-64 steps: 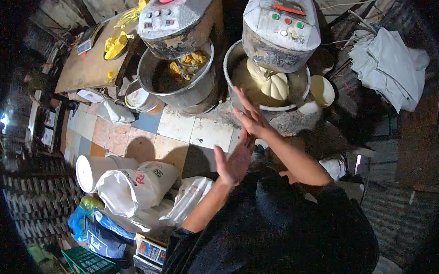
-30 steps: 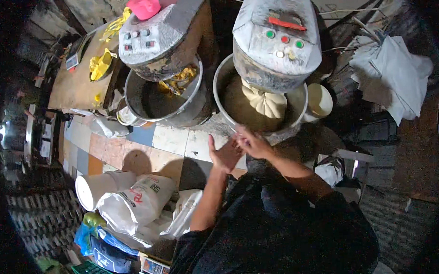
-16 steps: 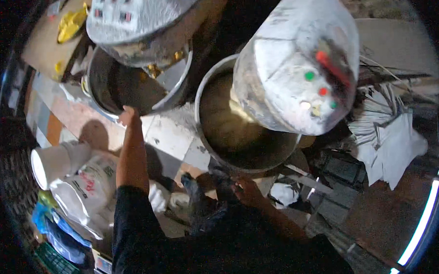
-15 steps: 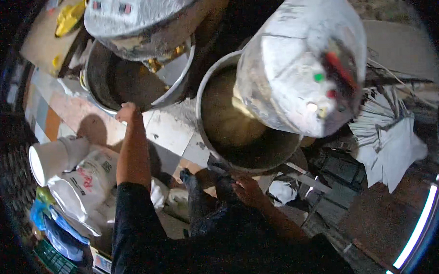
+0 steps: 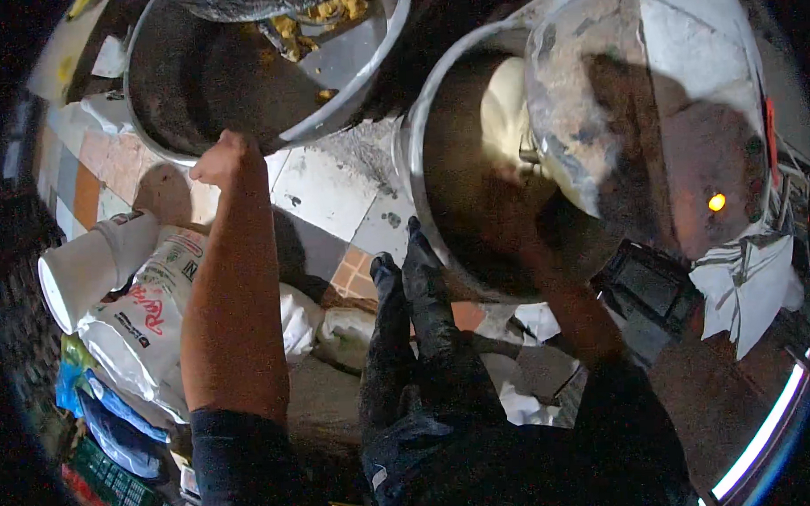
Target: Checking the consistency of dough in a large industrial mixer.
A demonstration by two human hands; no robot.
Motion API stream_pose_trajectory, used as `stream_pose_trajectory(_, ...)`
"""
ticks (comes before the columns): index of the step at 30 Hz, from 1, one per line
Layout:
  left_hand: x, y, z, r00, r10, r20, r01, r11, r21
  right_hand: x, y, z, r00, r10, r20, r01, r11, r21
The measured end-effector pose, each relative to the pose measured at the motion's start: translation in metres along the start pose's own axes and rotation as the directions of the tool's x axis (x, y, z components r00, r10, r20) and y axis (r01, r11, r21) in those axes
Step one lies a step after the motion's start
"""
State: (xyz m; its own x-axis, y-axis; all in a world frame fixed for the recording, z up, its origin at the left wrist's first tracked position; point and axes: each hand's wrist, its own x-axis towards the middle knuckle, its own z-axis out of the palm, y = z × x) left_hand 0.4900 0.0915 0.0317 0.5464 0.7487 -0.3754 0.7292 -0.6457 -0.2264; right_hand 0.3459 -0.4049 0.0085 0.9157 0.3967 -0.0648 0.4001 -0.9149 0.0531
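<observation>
My left hand [image 5: 223, 159] is closed at the near rim of a large metal mixing bowl [image 5: 347, 112] on the left. Inside that bowl, yellow-orange lumps [image 5: 290, 38] cling to a part under the machine head. On the right stands a second large mixing bowl [image 5: 417, 168], its inside mostly in shadow. A pale, dough-like mass [image 5: 504, 107] hangs in it beside a metal fitting. My right hand [image 5: 515, 204] reaches over the near rim into this bowl, below the pale mass. Its fingers are dark and blurred.
A big white, stained mixer head [image 5: 596, 104] overhangs the right bowl. White buckets [image 5: 93, 268] and a printed white sack [image 5: 149, 324] lie at left. A green crate [image 5: 118, 477] sits lower left. White sheets [image 5: 745, 286] hang at right, near a black box-like thing [image 5: 651, 284].
My right hand has gone from beside my leg, outside the right bowl, into that bowl. My left hand stays at the left bowl's rim. The view has shifted closer to both bowls.
</observation>
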Motion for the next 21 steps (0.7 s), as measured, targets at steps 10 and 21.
stream_pose_trajectory(10,-0.047,0.059,-0.030,0.930,-0.366,0.020,0.350,0.871,-0.346,0.006,0.030,0.039,0.989,0.090,-0.118,-0.101,0.990,-0.097)
stream_pose_trajectory(21,-0.117,0.100,-0.080,0.791,-0.590,0.164,0.460,0.395,-0.795,0.010,0.044,0.104,0.924,0.160,-0.348,-0.099,0.978,0.185)
